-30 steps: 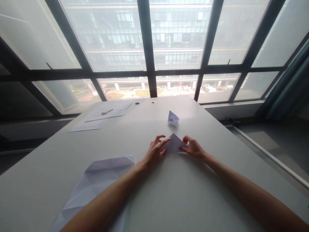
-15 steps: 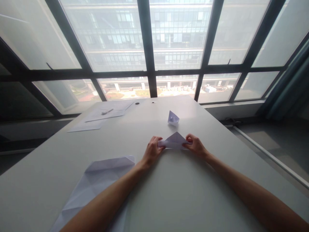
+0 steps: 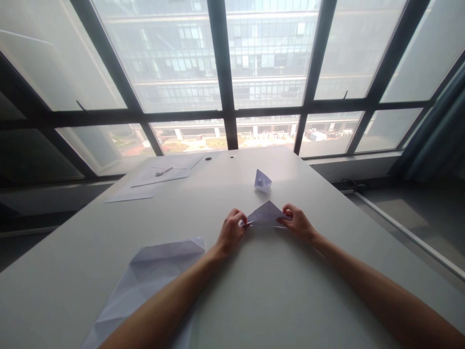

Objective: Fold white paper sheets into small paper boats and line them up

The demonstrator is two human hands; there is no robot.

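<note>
Between my two hands is a folded sheet of white paper (image 3: 268, 213), a low triangle with its point toward the window and a crease down its middle. The fingers of my left hand (image 3: 233, 230) pinch its left corner. At the opposite corner, my right hand (image 3: 298, 223) grips the paper between thumb and curled fingers. Just beyond it stands a small folded paper boat (image 3: 262, 181). Beside my left forearm lies a large creased sheet of paper (image 3: 156, 271), partly covered by that arm.
Flat paper sheets (image 3: 163, 175) lie at the far left of the white table (image 3: 261, 291), with a small white object (image 3: 164, 171) on top. A round cable hole (image 3: 208, 159) is near the back edge. Large windows (image 3: 269, 53) rise behind.
The strip along the paper's near edge has been turned out of sight, so the triangle's face now shows down to its base. My left fingers have curled tighter at the left corner.
</note>
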